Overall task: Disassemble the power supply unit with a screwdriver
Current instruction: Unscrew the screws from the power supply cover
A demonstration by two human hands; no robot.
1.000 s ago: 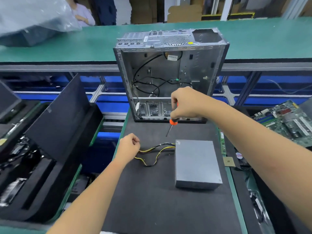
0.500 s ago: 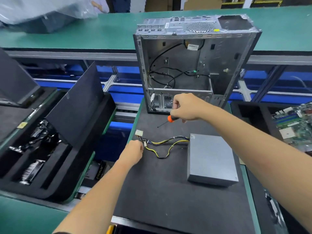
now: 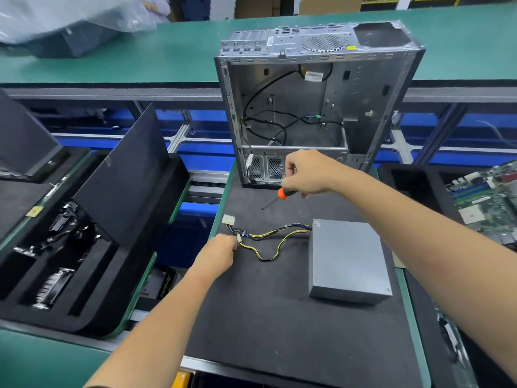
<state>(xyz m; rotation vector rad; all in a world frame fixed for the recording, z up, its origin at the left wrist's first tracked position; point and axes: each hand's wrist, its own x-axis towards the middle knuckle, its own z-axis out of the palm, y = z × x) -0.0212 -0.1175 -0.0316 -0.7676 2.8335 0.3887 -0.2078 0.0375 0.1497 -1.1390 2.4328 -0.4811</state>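
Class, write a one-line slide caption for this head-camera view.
Right hand holds screwdriver; left hand grips power supply cables.

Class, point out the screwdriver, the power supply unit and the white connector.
screwdriver [image 3: 283, 193], head view, orange handle collar.
power supply unit [image 3: 347, 256], head view, grey top face.
white connector [image 3: 228, 219], head view, plug body.
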